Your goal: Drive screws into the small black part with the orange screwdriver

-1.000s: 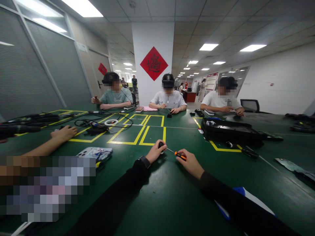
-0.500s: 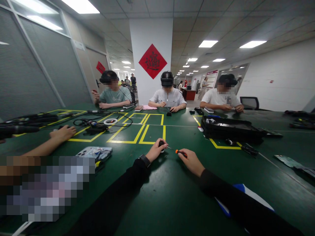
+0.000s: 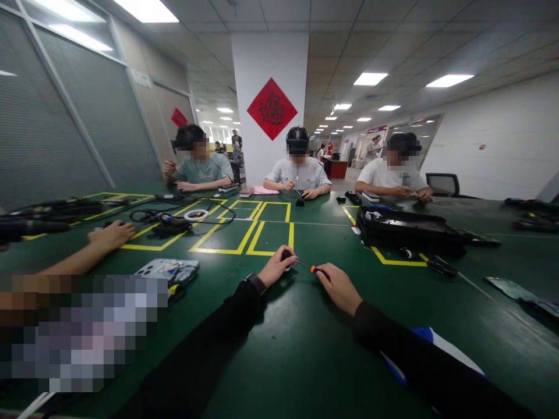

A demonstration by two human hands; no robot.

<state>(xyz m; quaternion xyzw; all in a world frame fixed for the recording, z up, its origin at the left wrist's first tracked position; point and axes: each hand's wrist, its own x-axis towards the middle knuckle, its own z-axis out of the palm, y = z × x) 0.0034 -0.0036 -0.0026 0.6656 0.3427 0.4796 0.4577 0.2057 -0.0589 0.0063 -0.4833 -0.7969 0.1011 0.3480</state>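
Observation:
Near the middle of the green table (image 3: 279, 343), my left hand (image 3: 276, 266) is closed round a small black object (image 3: 286, 256) whose kind I cannot make out. A lighter band shows at its lower end, close to the tabletop. My right hand (image 3: 341, 286) grips a screwdriver (image 3: 315, 269) with an orange and black handle. Its thin shaft (image 3: 302, 264) points left to my left fingertips and the black object. Whether the tip touches the object is too small to tell.
A black open case (image 3: 410, 230) lies at the right, with a black tool (image 3: 442, 266) before it. At the left are cables (image 3: 163, 218), a phone-patterned pouch (image 3: 168, 270) and a neighbour's hand (image 3: 112, 234). A blue and white item (image 3: 445, 349) lies partly under my right sleeve. Three people sit opposite.
My hands hold nearly the same places, the screwdriver still pointing at the black object. The screwdriver's handle has shifted very slightly left. The camera view has moved a little.

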